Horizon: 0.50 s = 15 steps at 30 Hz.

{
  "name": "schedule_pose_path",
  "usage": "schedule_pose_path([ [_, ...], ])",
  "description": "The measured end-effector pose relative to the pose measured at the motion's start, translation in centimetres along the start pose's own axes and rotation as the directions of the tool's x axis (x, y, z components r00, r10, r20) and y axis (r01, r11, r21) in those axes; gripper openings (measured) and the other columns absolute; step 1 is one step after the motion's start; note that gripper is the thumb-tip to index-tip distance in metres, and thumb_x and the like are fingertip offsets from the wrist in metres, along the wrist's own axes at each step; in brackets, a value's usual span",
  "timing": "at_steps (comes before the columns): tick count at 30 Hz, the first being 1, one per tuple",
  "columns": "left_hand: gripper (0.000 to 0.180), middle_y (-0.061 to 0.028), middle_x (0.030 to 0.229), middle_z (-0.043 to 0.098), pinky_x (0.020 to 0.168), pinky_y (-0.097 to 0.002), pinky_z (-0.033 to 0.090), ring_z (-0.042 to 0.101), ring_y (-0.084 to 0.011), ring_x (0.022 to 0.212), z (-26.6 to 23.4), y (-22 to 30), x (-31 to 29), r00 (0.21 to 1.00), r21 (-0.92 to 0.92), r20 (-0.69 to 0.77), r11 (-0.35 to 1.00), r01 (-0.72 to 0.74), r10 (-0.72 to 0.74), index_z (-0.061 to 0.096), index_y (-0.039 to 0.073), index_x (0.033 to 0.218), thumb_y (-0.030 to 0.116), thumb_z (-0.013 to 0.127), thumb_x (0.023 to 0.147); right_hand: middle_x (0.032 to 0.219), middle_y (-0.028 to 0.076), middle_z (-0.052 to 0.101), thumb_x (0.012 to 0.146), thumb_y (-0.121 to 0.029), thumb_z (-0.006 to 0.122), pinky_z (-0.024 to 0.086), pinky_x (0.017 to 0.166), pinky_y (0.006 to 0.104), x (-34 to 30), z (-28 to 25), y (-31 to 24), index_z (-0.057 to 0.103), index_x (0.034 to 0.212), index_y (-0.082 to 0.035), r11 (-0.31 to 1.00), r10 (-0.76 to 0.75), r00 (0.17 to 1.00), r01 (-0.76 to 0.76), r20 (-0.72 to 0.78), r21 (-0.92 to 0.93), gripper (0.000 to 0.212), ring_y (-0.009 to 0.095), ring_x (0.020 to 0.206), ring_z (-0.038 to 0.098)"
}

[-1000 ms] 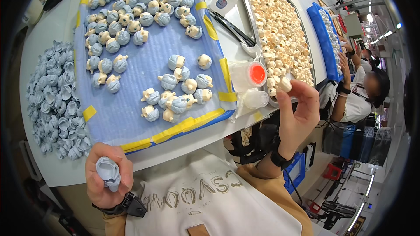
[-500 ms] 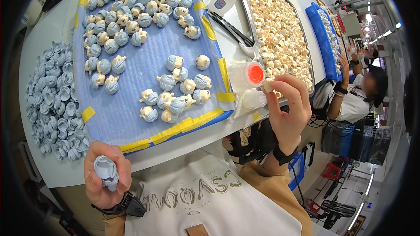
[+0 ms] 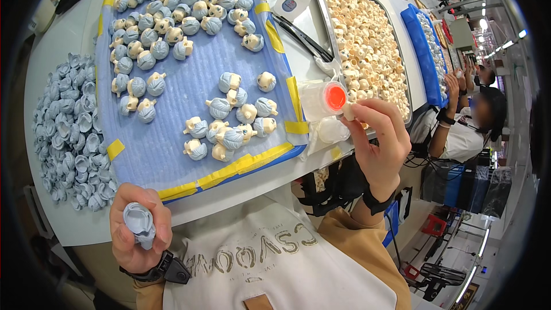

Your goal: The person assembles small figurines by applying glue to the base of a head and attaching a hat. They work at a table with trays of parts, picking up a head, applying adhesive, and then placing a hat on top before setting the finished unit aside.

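Off the table's near left edge, my left hand (image 3: 138, 235) is closed around a hollow light-blue doll hair piece (image 3: 139, 222), its opening facing up. My right hand (image 3: 381, 143) pinches a small cream doll face piece (image 3: 349, 111) between thumb and fingers, beside a translucent tub (image 3: 315, 99) with bright orange-red contents. Between the hands lies a blue tray (image 3: 189, 183) lined with pale sheeting and yellow tape. Several doll heads with blue hair (image 3: 229, 138) rest on it, some in a near cluster, many more at the far side.
Loose blue hair pieces (image 3: 69, 132) are heaped at the left. A metal tray (image 3: 408, 89) full of cream face pieces stands right of the blue tray. Tweezers (image 3: 304, 37), a white squeeze bottle (image 3: 294, 0) and a small clear container (image 3: 333, 131) lie between. A co-worker (image 3: 468, 126) sits at the right.
My right hand has shifted slightly, and the face piece has tilted and come closer to the tub. My left hand stays nearly still with the hair piece. The co-worker's head and hands have moved.
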<state>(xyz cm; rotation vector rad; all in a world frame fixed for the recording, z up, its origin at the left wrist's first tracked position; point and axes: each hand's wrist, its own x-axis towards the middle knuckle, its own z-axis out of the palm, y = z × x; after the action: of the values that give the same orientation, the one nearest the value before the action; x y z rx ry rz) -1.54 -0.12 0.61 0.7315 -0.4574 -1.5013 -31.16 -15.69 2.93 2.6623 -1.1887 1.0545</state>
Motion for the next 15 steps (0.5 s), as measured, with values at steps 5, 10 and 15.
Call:
schedule_pose_path([
  [5, 0.036, -0.0100, 0.074, 0.047, 0.035, -0.0191, 0.031, 0.039, -0.0097, 0.046, -0.28, 0.06, 0.48, 0.987, 0.009, 0.163, 1.000, -0.005, 0.003, 0.037, 0.001, 0.104, 0.031, 0.052, 0.090, 0.075, 0.009, 0.061, 0.062, -0.006, 0.077, 0.045, 0.056, 0.0313, -0.25, -0.21, -0.20, 0.060, 0.083, -0.002, 0.997, 0.076, 0.996, -0.075, 0.036, -0.020, 0.028, 0.024, 0.065, 0.059],
  [10, 0.037, -0.0099, 0.074, 0.047, 0.034, -0.0191, 0.031, 0.039, -0.0096, 0.046, -0.31, 0.07, 0.36, 0.989, 0.018, 0.145, 1.000, -0.005, 0.003, 0.037, 0.001, 0.104, 0.031, 0.053, 0.089, 0.071, 0.008, 0.060, 0.059, -0.013, 0.080, 0.042, 0.052, 0.0306, -0.33, 0.01, -0.47, 0.060, 0.080, -0.003, 0.992, 0.114, 0.993, -0.113, 0.028, -0.051, 0.031, 0.023, 0.061, 0.056],
  [15, 0.047, -0.0136, 0.070, 0.053, 0.036, -0.0186, 0.035, 0.043, -0.0093, 0.043, -0.05, -0.21, -0.06, 1.000, -0.001, -0.011, 1.000, -0.002, 0.002, 0.043, -0.005, 0.099, 0.036, 0.061, 0.083, 0.068, 0.007, 0.058, 0.061, -0.015, 0.081, 0.041, 0.054, 0.0277, -0.88, 0.17, -0.47, 0.058, 0.077, -0.003, 0.972, 0.233, 0.973, -0.232, 0.012, -0.027, 0.030, 0.019, 0.059, 0.054],
])
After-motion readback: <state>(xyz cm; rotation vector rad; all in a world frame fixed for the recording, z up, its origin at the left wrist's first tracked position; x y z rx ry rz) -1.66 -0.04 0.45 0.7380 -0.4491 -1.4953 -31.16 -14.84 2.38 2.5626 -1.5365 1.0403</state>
